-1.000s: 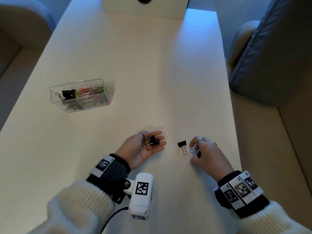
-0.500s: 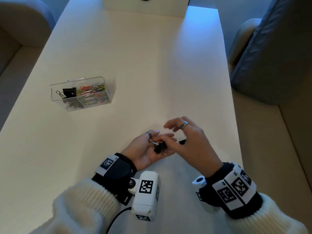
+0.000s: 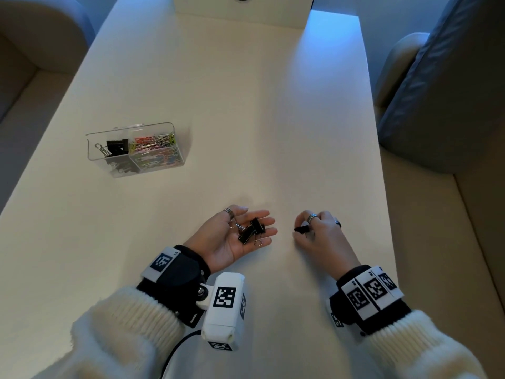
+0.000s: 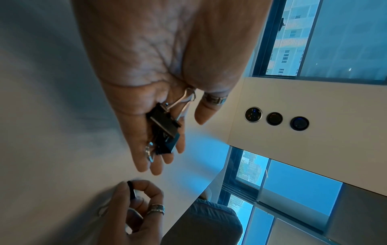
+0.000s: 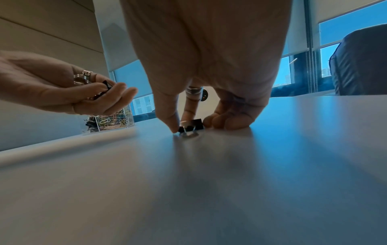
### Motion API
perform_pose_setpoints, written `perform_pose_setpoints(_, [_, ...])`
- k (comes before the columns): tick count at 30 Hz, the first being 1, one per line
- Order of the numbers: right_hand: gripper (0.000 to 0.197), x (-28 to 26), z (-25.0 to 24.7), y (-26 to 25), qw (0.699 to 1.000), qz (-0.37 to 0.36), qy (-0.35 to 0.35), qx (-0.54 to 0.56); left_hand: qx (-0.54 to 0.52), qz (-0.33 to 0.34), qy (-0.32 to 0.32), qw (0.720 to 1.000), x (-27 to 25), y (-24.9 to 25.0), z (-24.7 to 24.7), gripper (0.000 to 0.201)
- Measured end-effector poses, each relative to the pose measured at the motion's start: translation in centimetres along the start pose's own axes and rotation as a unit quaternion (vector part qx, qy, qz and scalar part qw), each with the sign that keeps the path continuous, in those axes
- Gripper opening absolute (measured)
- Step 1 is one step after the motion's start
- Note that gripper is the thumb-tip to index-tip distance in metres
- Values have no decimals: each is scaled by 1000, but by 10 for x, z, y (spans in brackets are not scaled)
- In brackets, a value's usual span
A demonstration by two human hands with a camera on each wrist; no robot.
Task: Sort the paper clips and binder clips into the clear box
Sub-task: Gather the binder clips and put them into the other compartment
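Note:
My left hand point(image 3: 228, 243) lies palm up near the table's front, fingers relaxed, with black binder clips point(image 3: 252, 231) resting on palm and fingers; the left wrist view shows the same clips point(image 4: 164, 126). To its right my right hand point(image 3: 323, 236) is down on the table, thumb and forefinger pinching another black binder clip point(image 3: 302, 229), seen low on the surface point(image 5: 191, 126) in the right wrist view. The clear box point(image 3: 91, 153) stands at the left, with binder clips point(image 3: 117, 147) in its left compartment and coloured paper clips point(image 3: 155, 150) in its right one.
The white table point(image 3: 246, 105) runs away from me; its right edge is close to my right hand. A white block point(image 3: 246, 9) stands at the far end. Padded seats flank both sides, with a dark cushion point(image 3: 442, 105) on the right.
My right hand was over my left palm with a clip half a second ago. It has moved back right and down onto the clip on the table. One more clip lies in my left palm.

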State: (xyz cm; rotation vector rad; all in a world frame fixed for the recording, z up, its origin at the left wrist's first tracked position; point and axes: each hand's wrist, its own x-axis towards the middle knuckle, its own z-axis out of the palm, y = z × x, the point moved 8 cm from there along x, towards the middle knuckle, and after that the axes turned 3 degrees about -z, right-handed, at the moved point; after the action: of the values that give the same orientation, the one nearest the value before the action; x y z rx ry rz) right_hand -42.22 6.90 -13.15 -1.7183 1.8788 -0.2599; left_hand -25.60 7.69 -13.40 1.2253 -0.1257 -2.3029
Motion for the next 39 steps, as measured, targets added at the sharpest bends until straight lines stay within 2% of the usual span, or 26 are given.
perform_pose_setpoints(6, [10, 1, 1, -4, 999, 2, -28, 19, -7, 18, 1, 1000, -5, 10, -10, 35])
perform_pose_setpoints(9, [10, -1, -5, -23, 998, -20, -10, 52, -8, 24, 5, 1000, -10, 15, -16, 35])
perform_pose_setpoints(16, [19, -10, -33, -126, 971, -182, 41, 147, -64, 60, 11, 996, -18, 36, -31, 34])
perform_pose_setpoints(18, [19, -13, -31, -153, 965, -222, 50, 134, -89, 68, -7, 994, -20, 40, -28, 35])
perform_pose_setpoints(20, [23, -14, -22, -171, 965, -247, 54, 72, -101, 73, -24, 992, -23, 43, -27, 41])
perform_pose_setpoints(22, [29, -13, -11, -183, 965, -260, 43, 12, -99, 83, -32, 991, -27, 46, -30, 50])
perform_pose_setpoints(23, [32, -12, -9, -186, 963, -265, 39, 9, -99, 87, -32, 991, -29, 49, -33, 47])
perform_pose_setpoints(25, [37, -11, -12, -192, 961, -270, 46, 42, -108, 93, -27, 989, -35, 55, -40, 36])
perform_pose_setpoints(28, [35, -3, -21, -205, 954, -268, 57, 119, -132, 109, -8, 985, -41, 67, -56, 37])
perform_pose_setpoints(31, [29, 28, -20, -219, 958, -234, 45, 158, -141, 124, 2, 982, -50, 80, -70, 42])
perform_pose_setpoints(34, [32, 68, -14, -243, 965, -233, 50, 106, -152, 153, 10, 976, -62, 98, -89, 46])
perform_pose_setpoints(37, [55, 98, 6, -278, 966, -259, -13, 7, -169, 193, 19, 966, -79, 120, -109, 40])
perform_pose_setpoints(39, [71, 110, 24, -299, 955, -277, -61, -85, -178, 210, 18, 961, -91, 135, -119, 34])
